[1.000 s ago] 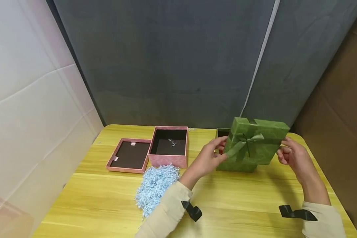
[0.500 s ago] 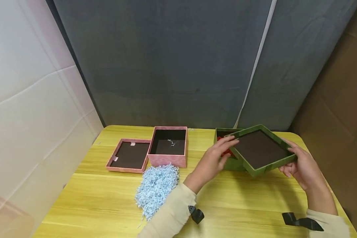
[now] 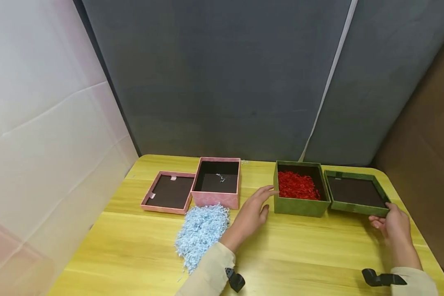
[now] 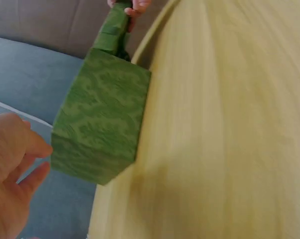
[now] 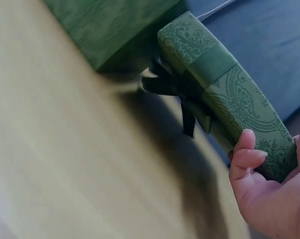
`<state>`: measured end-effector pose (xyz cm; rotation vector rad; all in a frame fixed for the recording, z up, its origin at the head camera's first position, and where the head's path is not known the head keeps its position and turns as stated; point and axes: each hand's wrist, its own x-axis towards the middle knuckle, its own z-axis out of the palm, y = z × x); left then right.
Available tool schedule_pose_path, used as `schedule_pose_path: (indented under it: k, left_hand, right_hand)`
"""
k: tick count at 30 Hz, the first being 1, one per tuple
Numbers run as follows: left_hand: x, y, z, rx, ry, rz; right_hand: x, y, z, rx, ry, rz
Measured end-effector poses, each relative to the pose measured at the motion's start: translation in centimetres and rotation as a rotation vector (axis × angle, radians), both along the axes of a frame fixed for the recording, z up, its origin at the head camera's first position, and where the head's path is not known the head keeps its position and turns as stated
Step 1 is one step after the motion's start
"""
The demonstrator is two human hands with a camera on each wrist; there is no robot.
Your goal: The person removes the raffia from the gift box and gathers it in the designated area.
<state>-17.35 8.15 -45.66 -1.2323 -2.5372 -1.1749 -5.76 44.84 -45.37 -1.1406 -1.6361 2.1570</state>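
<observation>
Right hand [image 3: 392, 224] holds green lid [image 3: 356, 193] beside shred-filled green box [image 3: 299, 205].

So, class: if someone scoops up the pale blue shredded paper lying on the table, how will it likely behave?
The blue shredded paper is a loose heap of thin curly strips, so it is probably very light and floppy. Strands would likely fall off as it is lifted; a few already lie in the pink box. If pushed, it would probably spread rather than slide whole.

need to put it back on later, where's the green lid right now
In the head view the green lid lies upside down at the table's right end, just right of the green box holding red shreds, with the right hand gripping its near right corner.
</observation>
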Motion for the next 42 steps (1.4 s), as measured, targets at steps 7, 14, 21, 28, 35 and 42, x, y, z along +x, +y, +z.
schedule_pose_path:
  k: [7,14,21,28,35,42]
  left_hand:
    - [0.0,-0.2,-0.5,-0.026,0.003,-0.013]
    - [-0.2,-0.1,-0.8,-0.026,0.005,-0.019]
    - [-0.5,0.1,-1.3,-0.046,-0.049,-0.009]
    - [-1.8,1.8,-0.6,-0.071,-0.054,0.000]
    - [-3.4,3.7,-0.3,-0.112,-0.108,0.039]
    - [-4.3,4.6,-0.6,-0.102,-0.234,0.029]
  right_hand:
    - [0.0,0.3,-1.9,0.114,-0.030,0.007]
    - [0.3,0.7,-2.9,0.481,-0.153,0.026]
    - [0.4,0.3,-3.6,0.695,-0.246,0.019]
    - [-2.0,-2.3,-0.8,0.827,-0.109,-0.080]
    - [-6.4,-7.1,2.4,0.999,0.117,0.190]
    - [-10.7,-10.4,3.3,1.059,0.171,0.720]
